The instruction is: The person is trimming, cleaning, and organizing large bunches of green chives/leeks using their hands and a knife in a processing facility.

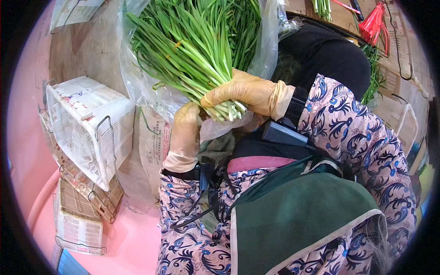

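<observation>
Up at twelve o'clock I see a big clear plastic bag [269, 39] full of greens, with the bunch of green stalks [201, 68] across its near side, pale ends toward five, and a white basket [120, 133] over at nine. The gloved right hand [245, 91], at one, is closed round the bunch just above those ends; the gloved left hand [185, 130], near ten, is against their left side, its grip too hidden for me to tell, and a red plastic bundle [372, 26] lies at two.

Pink surface [133, 243] at left, brownish panel [94, 41] beside it — bright light
</observation>
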A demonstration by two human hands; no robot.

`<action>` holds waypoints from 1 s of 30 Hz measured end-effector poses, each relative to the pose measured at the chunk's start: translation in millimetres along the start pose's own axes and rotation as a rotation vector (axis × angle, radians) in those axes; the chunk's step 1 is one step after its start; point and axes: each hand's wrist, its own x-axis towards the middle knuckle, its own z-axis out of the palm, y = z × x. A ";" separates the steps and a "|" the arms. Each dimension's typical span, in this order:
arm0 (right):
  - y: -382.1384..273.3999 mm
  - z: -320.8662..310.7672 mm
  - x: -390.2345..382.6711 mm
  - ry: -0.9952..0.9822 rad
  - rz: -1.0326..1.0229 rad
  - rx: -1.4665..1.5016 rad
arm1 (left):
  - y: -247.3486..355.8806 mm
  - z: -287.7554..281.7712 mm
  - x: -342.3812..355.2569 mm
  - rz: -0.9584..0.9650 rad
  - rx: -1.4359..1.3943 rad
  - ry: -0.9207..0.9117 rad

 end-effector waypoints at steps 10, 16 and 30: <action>-4.6 1.2 1.7 0.000 0.059 0.252 | -4.4 22.6 8.2 0.275 0.661 0.134; 2.7 2.1 4.2 0.071 0.006 0.196 | -14.2 1.0 19.2 0.435 0.873 0.030; -21.1 12.2 -35.8 0.058 0.063 0.250 | -4.8 32.6 -15.0 0.043 -0.470 -0.387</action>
